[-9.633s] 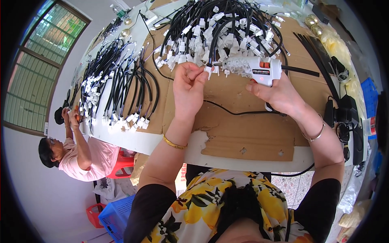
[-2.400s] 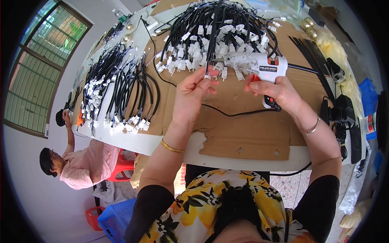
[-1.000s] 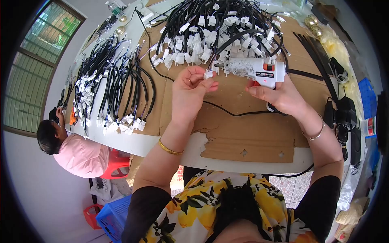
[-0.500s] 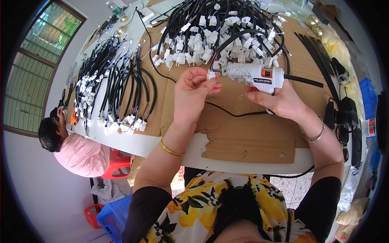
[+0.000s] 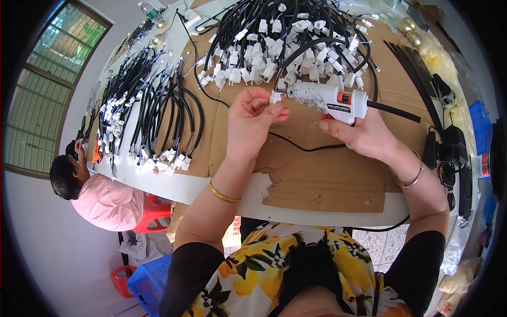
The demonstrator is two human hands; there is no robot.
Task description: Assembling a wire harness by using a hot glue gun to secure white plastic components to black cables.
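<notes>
Between thumb and fingers, my left hand (image 5: 257, 117) pinches a small white connector (image 5: 275, 98) on the end of a black cable. My right hand (image 5: 364, 132) is wrapped round the handle of a white glue gun (image 5: 330, 100), with a black glue stick (image 5: 393, 112) poking out of its back end. The gun lies level, its nozzle pointing left at the connector, very close to it; whether they touch I cannot tell. Clear, stringy stuff coats the gun's front part. Just beyond my hands lies a big heap of black cables with white connectors (image 5: 259, 58).
Brown cardboard (image 5: 327, 185) covers much of the white table (image 5: 248, 203). More cable bundles (image 5: 177, 113) lie at the left. Black sticks (image 5: 417, 79), a black power adapter (image 5: 453, 142) and yellowish plastic film (image 5: 443, 68) are on the right. A person in pink (image 5: 108, 203) sits at the far left.
The glue gun has shifted very slightly left, its nozzle nearer the connector. The left hand keeps its pinch almost unmoved.
</notes>
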